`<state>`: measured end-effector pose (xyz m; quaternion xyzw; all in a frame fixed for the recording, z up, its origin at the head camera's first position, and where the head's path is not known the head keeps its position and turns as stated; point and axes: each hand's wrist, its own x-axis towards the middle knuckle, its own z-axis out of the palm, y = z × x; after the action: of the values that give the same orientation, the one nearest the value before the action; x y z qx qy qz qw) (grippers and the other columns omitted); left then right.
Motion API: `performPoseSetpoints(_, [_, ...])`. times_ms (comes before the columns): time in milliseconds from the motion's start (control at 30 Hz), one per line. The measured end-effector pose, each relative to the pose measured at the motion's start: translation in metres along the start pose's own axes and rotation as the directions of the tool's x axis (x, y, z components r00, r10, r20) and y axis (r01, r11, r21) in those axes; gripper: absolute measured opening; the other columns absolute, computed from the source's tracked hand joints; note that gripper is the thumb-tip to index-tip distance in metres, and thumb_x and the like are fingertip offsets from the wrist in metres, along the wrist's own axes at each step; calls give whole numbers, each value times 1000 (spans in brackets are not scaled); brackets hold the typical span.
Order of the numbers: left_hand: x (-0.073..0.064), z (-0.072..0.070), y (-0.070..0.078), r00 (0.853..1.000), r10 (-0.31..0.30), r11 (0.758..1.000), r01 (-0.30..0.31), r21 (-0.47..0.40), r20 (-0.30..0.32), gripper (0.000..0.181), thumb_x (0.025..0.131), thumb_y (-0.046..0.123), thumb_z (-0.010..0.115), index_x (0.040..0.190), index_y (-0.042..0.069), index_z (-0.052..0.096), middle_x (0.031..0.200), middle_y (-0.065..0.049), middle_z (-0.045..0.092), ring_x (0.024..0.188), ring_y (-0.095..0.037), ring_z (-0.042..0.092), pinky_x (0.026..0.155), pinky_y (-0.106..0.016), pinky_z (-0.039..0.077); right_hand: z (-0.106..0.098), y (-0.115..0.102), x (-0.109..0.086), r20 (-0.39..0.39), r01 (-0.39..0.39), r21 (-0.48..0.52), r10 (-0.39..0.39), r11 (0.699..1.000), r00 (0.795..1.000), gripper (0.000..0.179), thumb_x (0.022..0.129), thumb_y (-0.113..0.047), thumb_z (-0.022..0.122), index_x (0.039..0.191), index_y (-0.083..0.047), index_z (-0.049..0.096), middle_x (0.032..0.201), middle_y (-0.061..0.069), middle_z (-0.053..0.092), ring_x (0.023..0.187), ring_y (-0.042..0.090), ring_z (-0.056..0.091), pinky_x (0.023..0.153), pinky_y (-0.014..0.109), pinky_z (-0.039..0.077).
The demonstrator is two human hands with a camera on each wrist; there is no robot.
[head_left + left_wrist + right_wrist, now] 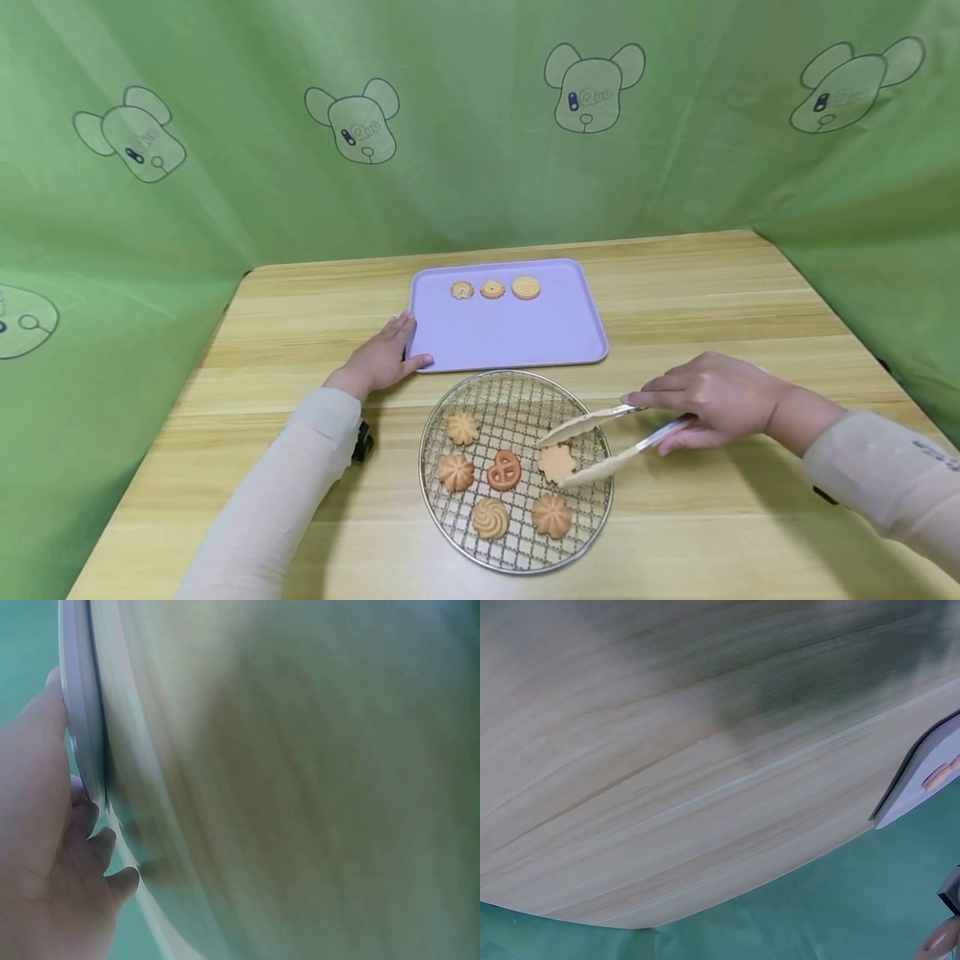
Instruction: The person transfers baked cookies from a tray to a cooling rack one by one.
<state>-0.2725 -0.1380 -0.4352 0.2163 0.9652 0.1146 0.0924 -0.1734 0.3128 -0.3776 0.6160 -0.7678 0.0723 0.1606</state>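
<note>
My right hand [712,400] grips a pair of tongs [592,475] over the right side of a round wire rack [517,396]. The tongs stand spread, their tips on either side of a pale flower-shaped cookie [557,463]. At the near left corner of a lilac tray [510,333] rests my left hand [380,360], fingers stretched along the side and thumb at the front rim. The left wrist view shows that hand [45,825] against the tray's edge [84,712]. Only a fingertip [939,943] of the right hand appears in its wrist view.
A pretzel-shaped cookie [504,472], a swirl cookie [491,518] and several flower-shaped cookies [551,516] lie on the rack. Along the tray's far side sit a round cookie [526,288] and two smaller ones. Green curtain [465,192] encloses the wooden table [315,325].
</note>
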Motion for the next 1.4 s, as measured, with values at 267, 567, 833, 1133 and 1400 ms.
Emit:
performPoseSetpoints(267, [1, 0, -1, 1000, -4, 1000, 4, 1, 4, 86, 95, 56, 43, 151, 1, 10, 158, -12, 4, 143, -30, 7, 116, -41, 11, -2, -1, 0, -2, -6, -4, 6, 1000, 1000, 62, 78, -53, 72, 117, -5, 67, 99, 3, 71, 80, 13, 69, 61, 26, 57])
performPoseSetpoints(567, [1, 1, -2, 1000, -8, 1000, 8, 9, 10, 86, 96, 57, 42, 152, 1, 9, 158, -12, 2, 143, -29, 6, 116, -39, 10, 0, -1, -1, 4, -26, -24, 26, 999, 1000, 70, 77, -55, 72, 122, -2, 64, 103, 5, 70, 82, 14, 68, 62, 26, 57])
performPoseSetpoints(833, [0, 0, 0, 1000, 5, 1000, -5, 1, -1, 85, 96, 55, 44, 151, 0, 10, 158, -14, 5, 143, -31, 8, 116, -41, 12, 1, 1, 2, 8, -95, -32, 95, 995, 995, 80, 71, -59, 75, 125, -3, 61, 103, 6, 69, 81, 14, 67, 63, 26, 57])
performPoseSetpoints(1133, [1, 1, -3, 1000, -9, 1000, 9, 1, 5, 87, 95, 58, 42, 152, 2, 9, 158, -11, 3, 143, -29, 7, 116, -39, 11, 2, 2, 6, -14, -142, -71, 142, 987, 990, 86, 74, -67, 67, 128, -1, 58, 105, 10, 67, 75, 18, 67, 56, 28, 55])
performPoseSetpoints(1400, [2, 2, -4, 1000, 1, 1000, -1, 1, 4, 87, 95, 58, 42, 151, 1, 9, 158, -12, 3, 143, -29, 7, 116, -39, 11, 5, 5, 9, -17, -197, -94, 196, 976, 980, 90, 72, -69, 67, 129, 0, 57, 107, 10, 66, 76, 19, 67, 55, 30, 56])
